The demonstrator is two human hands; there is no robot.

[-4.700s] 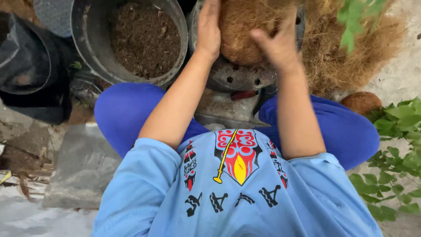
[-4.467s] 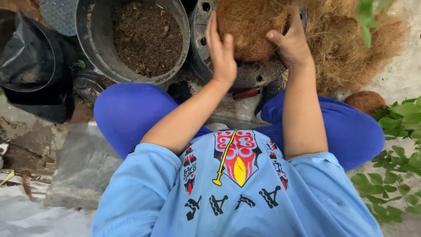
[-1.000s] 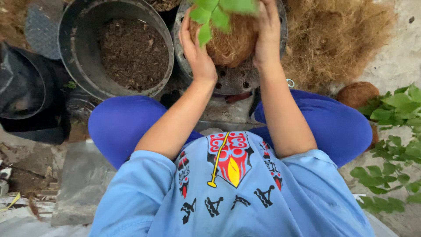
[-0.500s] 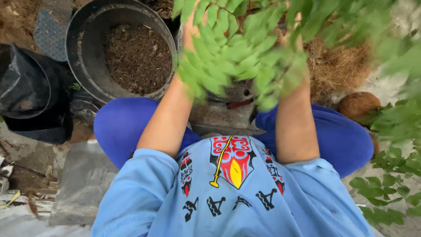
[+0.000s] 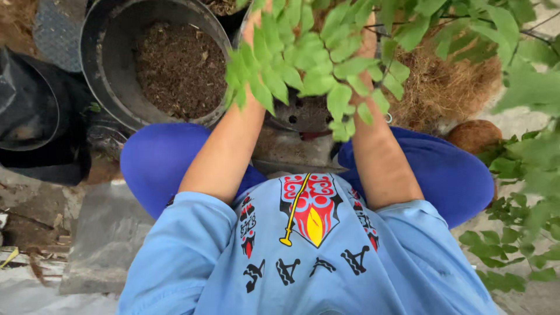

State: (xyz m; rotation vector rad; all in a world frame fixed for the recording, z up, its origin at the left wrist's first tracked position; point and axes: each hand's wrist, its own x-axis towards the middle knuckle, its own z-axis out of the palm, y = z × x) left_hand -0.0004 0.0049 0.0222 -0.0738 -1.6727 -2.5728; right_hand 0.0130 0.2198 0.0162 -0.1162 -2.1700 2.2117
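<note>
My left hand (image 5: 256, 17) and my right hand (image 5: 368, 42) reach up to the top of the view, over a grey pot with holes (image 5: 303, 114) that stands between my knees. A leafy green branch (image 5: 315, 64) hangs in front of both hands and hides the fingers and whatever lies between them. Only my forearms and a little of each hand show. I sit low, in blue trousers and a light blue shirt.
A black tub (image 5: 93, 76) of dark soil stands at the upper left. A pile of brown coconut fibre (image 5: 443, 87) lies at the upper right, with a brown coconut (image 5: 475, 135) beside it. A black container (image 5: 29, 111) is at the far left, more green foliage (image 5: 525, 192) at the right.
Earlier both hands pressed a brown fibre clump over the grey pot. Green leaves have since swung down in front of the hands, and the clump is now hidden.
</note>
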